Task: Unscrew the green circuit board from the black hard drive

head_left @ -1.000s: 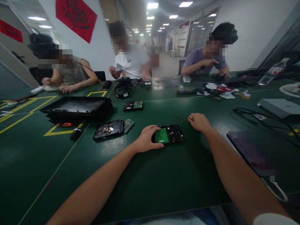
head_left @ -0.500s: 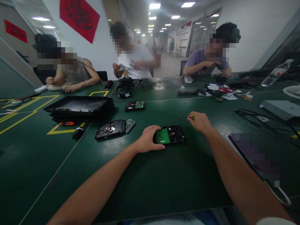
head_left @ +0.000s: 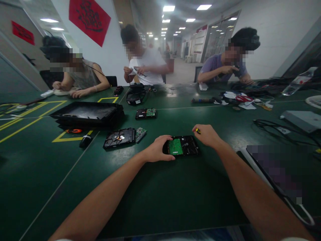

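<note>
A black hard drive (head_left: 189,146) with a green circuit board (head_left: 175,147) facing up lies on the table in front of me. My left hand (head_left: 160,149) grips its left end, thumb on the near side and fingers on the far side. Just beyond the drive's upper right corner, my right hand (head_left: 207,134) is closed around a small screwdriver (head_left: 198,131) with a yellow and black handle. Its shaft and tip cannot be made out. Left of my left hand lie another hard drive (head_left: 119,138) and a loose circuit board (head_left: 140,134).
A third hard drive (head_left: 145,113) lies farther back. Black trays (head_left: 87,112) stand at left beside a black mouse-like object (head_left: 85,141). Cables (head_left: 273,129), a grey box (head_left: 302,119) and a tablet-like device (head_left: 255,167) are at right. Three people sit across the table (head_left: 160,201).
My right hand has moved left and slightly down with the screwdriver, closer to the hard drive. My left hand keeps its grip. The view has shifted slightly.
</note>
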`<state>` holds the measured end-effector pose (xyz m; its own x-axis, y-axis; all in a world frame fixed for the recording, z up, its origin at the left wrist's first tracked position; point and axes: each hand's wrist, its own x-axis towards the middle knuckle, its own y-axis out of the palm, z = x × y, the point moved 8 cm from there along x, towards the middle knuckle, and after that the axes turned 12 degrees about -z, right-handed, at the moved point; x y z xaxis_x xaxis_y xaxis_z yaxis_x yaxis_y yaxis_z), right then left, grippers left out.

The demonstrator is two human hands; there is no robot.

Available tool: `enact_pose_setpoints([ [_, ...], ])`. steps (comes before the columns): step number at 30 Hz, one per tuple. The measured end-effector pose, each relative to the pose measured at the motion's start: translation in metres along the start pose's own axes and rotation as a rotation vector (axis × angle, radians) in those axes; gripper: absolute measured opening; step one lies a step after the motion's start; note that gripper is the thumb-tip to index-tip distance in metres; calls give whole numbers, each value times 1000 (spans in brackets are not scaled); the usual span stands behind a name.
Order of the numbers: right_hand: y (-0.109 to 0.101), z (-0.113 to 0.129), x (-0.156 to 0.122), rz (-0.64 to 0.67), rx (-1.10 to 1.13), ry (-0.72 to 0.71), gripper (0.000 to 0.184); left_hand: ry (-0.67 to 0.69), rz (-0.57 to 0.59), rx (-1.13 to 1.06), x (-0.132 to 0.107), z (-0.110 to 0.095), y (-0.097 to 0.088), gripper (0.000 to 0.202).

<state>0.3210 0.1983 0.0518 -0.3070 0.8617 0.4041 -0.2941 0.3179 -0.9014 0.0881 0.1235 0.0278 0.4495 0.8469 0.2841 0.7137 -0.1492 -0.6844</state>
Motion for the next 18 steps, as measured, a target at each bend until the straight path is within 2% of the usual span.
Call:
enact_pose_setpoints([
  [5,0,-1,0,-25,17,36,17,35,-42,17,0,1,2,84],
  [10,-3,7,0,-21,36,32,13,25,-55,23,-1,0,1,83],
  [18,-6,58,-6,-60,121,-136,9,47,-57,49,0,1,4,88],
])
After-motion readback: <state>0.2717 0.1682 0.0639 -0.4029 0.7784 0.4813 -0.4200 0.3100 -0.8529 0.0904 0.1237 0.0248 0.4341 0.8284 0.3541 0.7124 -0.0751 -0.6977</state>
